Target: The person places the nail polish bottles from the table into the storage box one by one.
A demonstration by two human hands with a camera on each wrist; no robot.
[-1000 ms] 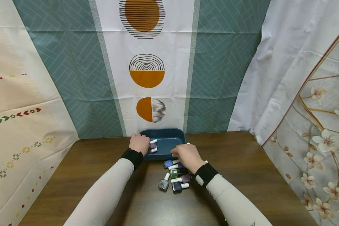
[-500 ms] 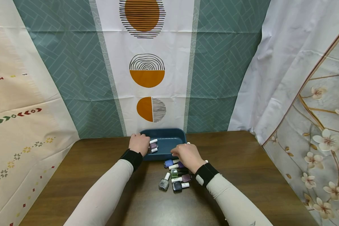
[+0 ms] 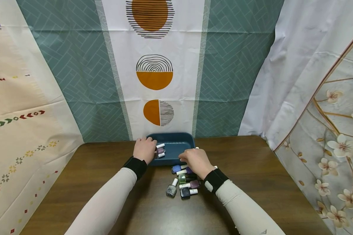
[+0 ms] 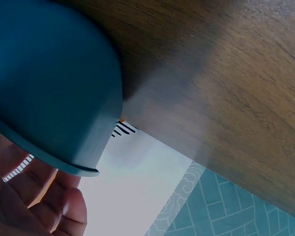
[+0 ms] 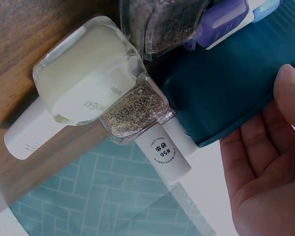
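A dark blue tray (image 3: 175, 150) stands at the table's back edge, with several nail polish bottles (image 3: 160, 150) lying at its left end. My left hand (image 3: 144, 150) holds the tray's left side, its fingers bent over the rim in the left wrist view. At the front right corner, my right hand (image 3: 196, 161) grips the rim; the right wrist view has the thumb on the outer wall and the other fingers past the edge. Beside that corner lie a pale cream polish bottle (image 5: 88, 78), a glitter polish bottle (image 5: 137, 110) and a purple polish bottle (image 5: 223, 22).
In front of the tray lie more polish bottles: a blue one (image 3: 176, 168), a green one (image 3: 182, 179), a mauve one (image 3: 194, 184), a black one (image 3: 185, 193) and a grey glitter one (image 3: 171, 190). A patterned cloth (image 3: 176, 81) hangs behind the wooden table (image 3: 106, 176).
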